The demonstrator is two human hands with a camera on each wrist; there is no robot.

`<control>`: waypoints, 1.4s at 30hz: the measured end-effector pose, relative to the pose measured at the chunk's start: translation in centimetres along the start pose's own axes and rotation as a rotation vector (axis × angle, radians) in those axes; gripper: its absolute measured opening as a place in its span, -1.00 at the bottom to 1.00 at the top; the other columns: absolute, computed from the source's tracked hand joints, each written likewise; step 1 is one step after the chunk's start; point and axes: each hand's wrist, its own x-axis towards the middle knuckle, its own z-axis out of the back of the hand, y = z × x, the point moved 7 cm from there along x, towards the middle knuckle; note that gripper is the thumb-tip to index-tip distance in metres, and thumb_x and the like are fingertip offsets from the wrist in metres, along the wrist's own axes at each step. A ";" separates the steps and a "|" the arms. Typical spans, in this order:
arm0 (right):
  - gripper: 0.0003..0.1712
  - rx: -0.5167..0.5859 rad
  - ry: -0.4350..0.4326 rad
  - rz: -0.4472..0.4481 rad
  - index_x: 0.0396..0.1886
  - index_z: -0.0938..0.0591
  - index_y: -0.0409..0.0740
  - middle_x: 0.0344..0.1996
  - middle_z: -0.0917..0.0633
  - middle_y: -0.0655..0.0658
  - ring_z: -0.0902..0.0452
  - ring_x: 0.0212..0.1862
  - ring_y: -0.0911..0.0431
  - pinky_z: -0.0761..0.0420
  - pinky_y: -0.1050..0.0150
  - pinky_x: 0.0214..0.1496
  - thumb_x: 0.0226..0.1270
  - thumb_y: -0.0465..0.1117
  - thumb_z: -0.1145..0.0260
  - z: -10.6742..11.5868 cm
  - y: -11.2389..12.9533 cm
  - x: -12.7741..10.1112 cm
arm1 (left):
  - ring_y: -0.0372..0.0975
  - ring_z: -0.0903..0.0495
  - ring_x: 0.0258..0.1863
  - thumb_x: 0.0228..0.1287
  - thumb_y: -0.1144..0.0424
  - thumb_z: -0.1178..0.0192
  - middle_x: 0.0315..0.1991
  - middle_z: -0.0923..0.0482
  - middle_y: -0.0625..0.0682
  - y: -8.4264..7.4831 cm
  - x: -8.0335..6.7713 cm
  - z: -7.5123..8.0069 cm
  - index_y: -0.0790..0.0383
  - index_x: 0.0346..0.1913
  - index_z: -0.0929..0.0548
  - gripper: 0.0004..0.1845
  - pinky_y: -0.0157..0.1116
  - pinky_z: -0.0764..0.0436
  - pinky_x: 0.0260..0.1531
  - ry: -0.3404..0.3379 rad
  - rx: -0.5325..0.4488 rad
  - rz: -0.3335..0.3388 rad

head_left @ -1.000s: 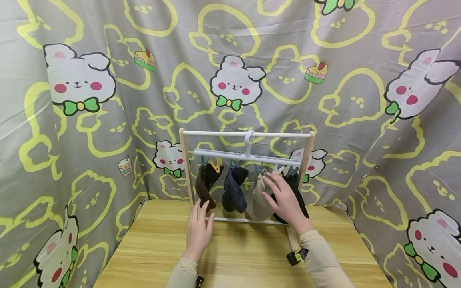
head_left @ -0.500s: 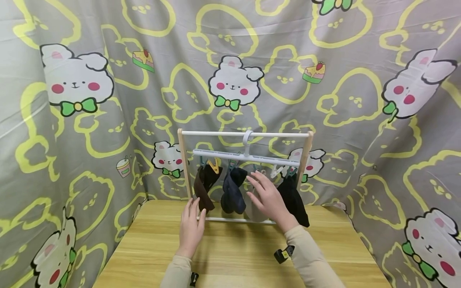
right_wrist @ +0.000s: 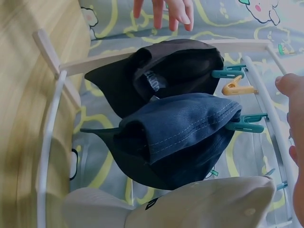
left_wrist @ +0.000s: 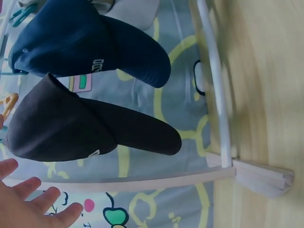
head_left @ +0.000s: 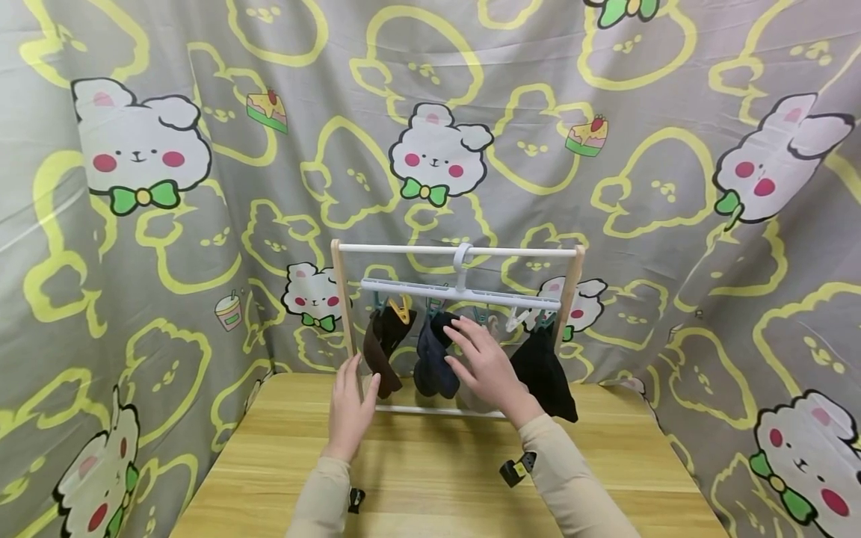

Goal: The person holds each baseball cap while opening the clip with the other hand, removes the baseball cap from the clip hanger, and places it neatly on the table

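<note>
Head view: I am sliding my open right hand [head_left: 487,366] from the beige cap over to the navy cap [head_left: 433,355], left hand [head_left: 350,407] open beside the brown cap [head_left: 383,347].

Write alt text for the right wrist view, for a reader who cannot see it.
Three caps hang clipped side by side on a small white rack: a dark brown cap, a navy denim cap, and a beige cap at the bottom edge. The left hand's fingertips show above them, with wooden tabletop at left.
</note>
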 end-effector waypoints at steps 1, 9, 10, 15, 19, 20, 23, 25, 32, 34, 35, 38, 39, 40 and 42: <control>-0.42 -0.002 0.005 -0.002 0.31 -0.49 -0.15 0.24 -0.54 -0.25 -0.40 0.34 -0.15 -0.48 -0.17 0.27 0.36 -0.02 -0.29 -0.1 0.0 0.1 | 0.12 -0.31 0.34 0.42 -0.06 -0.10 0.38 -0.27 0.22 0.1 0.2 0.0 0.13 0.43 -0.30 -0.37 0.17 -0.34 0.29 0.007 -0.014 0.014; -0.36 0.008 0.037 -0.015 0.33 -0.47 -0.12 0.24 -0.54 -0.24 -0.38 0.36 -0.13 -0.45 -0.10 0.34 0.27 -0.10 -0.37 -0.6 0.4 0.9 | 0.10 -0.26 0.40 0.43 -0.10 -0.05 0.42 -0.23 0.22 0.8 2.1 0.0 0.11 0.46 -0.25 -0.34 0.13 -0.29 0.36 0.038 -0.099 0.073; -0.36 0.009 0.040 -0.015 0.33 -0.48 -0.12 0.24 -0.54 -0.24 -0.38 0.36 -0.13 -0.45 -0.09 0.34 0.26 -0.10 -0.37 -0.7 0.5 1.0 | 0.11 -0.26 0.40 0.43 -0.09 -0.05 0.42 -0.22 0.23 0.9 2.3 0.0 0.13 0.46 -0.25 -0.34 0.14 -0.29 0.36 0.039 -0.108 0.076; -0.38 0.007 0.051 -0.008 0.31 -0.50 -0.14 0.24 -0.54 -0.24 -0.38 0.36 -0.13 -0.47 -0.09 0.32 0.26 -0.10 -0.38 -1.2 0.7 1.5 | 0.14 -0.32 0.35 0.43 -0.08 -0.06 0.39 -0.25 0.25 1.5 3.0 -0.1 0.14 0.45 -0.26 -0.35 0.15 -0.32 0.32 0.054 -0.149 0.108; -0.39 -0.006 0.058 0.011 0.30 -0.50 -0.15 0.23 -0.55 -0.25 -0.41 0.34 -0.14 -0.47 -0.07 0.32 0.28 -0.08 -0.37 -1.8 0.7 1.6 | 0.16 -0.34 0.33 0.42 -0.10 -0.07 0.37 -0.27 0.26 1.8 3.4 -0.4 0.12 0.45 -0.27 -0.35 0.16 -0.36 0.28 0.070 -0.180 0.124; -0.39 -0.010 0.062 0.012 0.30 -0.50 -0.15 0.23 -0.55 -0.26 -0.41 0.34 -0.13 -0.46 -0.06 0.34 0.29 -0.07 -0.36 -2.0 0.7 1.7 | 0.16 -0.35 0.32 0.42 -0.10 -0.07 0.37 -0.28 0.27 1.8 3.5 -0.5 0.12 0.45 -0.28 -0.35 0.16 -0.36 0.28 0.075 -0.189 0.123; -0.39 -0.017 0.078 0.015 0.30 -0.50 -0.15 0.24 -0.54 -0.26 -0.40 0.35 -0.12 -0.44 -0.02 0.37 0.30 -0.06 -0.34 -2.5 0.6 1.8 | 0.16 -0.34 0.33 0.42 -0.09 -0.07 0.37 -0.28 0.28 1.9 3.9 -0.9 0.15 0.45 -0.28 -0.34 0.16 -0.36 0.29 0.095 -0.205 0.115; -0.39 -0.020 0.096 0.014 0.31 -0.49 -0.14 0.25 -0.53 -0.24 -0.38 0.36 -0.11 -0.42 -0.01 0.39 0.31 -0.05 -0.33 -2.8 0.6 2.0 | 0.16 -0.35 0.33 0.42 -0.08 -0.08 0.37 -0.29 0.27 1.9 4.1 -1.1 0.15 0.44 -0.29 -0.35 0.15 -0.36 0.29 0.109 -0.212 0.111; -0.37 -0.048 0.115 0.069 0.31 -0.49 -0.14 0.23 -0.55 -0.22 -0.41 0.35 -0.11 -0.45 -0.01 0.36 0.27 -0.06 -0.38 -3.9 1.5 2.7 | 0.13 -0.40 0.29 0.44 -0.02 -0.09 0.32 -0.36 0.26 1.6 4.5 -1.5 0.16 0.42 -0.32 -0.40 0.14 -0.41 0.25 0.147 -0.233 0.108; -0.35 -0.064 0.118 0.095 0.31 -0.49 -0.14 0.21 -0.56 -0.22 -0.43 0.33 -0.10 -0.46 0.01 0.36 0.25 -0.06 -0.40 -4.2 1.8 2.8 | 0.12 -0.42 0.27 0.44 0.00 -0.10 0.29 -0.38 0.27 1.6 4.6 -1.5 0.18 0.41 -0.33 -0.41 0.14 -0.44 0.22 0.145 -0.235 0.101; -0.35 -0.068 0.119 0.108 0.30 -0.49 -0.15 0.20 -0.57 -0.22 -0.44 0.32 -0.11 -0.46 0.01 0.36 0.24 -0.06 -0.40 -4.4 2.0 2.9 | 0.13 -0.43 0.27 0.44 0.01 -0.10 0.28 -0.39 0.27 1.5 4.6 -1.6 0.19 0.41 -0.33 -0.41 0.13 -0.45 0.21 0.142 -0.237 0.098; -0.35 -0.070 0.141 0.120 0.31 -0.48 -0.14 0.20 -0.57 -0.20 -0.44 0.32 -0.10 -0.45 0.04 0.37 0.25 -0.05 -0.40 -5.0 2.4 3.2 | 0.13 -0.45 0.24 0.43 0.04 -0.11 0.26 -0.41 0.28 1.6 4.6 -1.6 0.21 0.40 -0.33 -0.42 0.15 -0.49 0.15 0.130 -0.245 0.092; -0.35 -0.073 0.151 0.119 0.32 -0.48 -0.13 0.20 -0.57 -0.20 -0.44 0.33 -0.09 -0.45 0.06 0.37 0.26 -0.04 -0.39 -5.2 2.5 3.3 | 0.14 -0.45 0.24 0.43 0.04 -0.11 0.25 -0.42 0.29 1.5 4.6 -1.5 0.21 0.40 -0.34 -0.42 0.15 -0.50 0.14 0.127 -0.247 0.090; -0.35 -0.076 0.165 0.115 0.33 -0.47 -0.12 0.21 -0.56 -0.19 -0.43 0.34 -0.08 -0.44 0.07 0.38 0.27 -0.03 -0.38 -5.4 2.5 3.4 | 0.14 -0.46 0.23 0.43 0.04 -0.11 0.25 -0.42 0.29 1.6 4.6 -1.5 0.22 0.40 -0.34 -0.42 0.16 -0.51 0.12 0.124 -0.249 0.088; -0.34 -0.078 0.189 0.106 0.34 -0.46 -0.11 0.23 -0.55 -0.18 -0.42 0.35 -0.07 -0.44 0.07 0.39 0.29 -0.02 -0.37 -5.7 2.6 3.6 | 0.14 -0.46 0.22 0.43 0.05 -0.11 0.24 -0.43 0.29 1.6 4.6 -1.6 0.22 0.39 -0.34 -0.43 0.18 -0.51 0.11 0.124 -0.253 0.089</control>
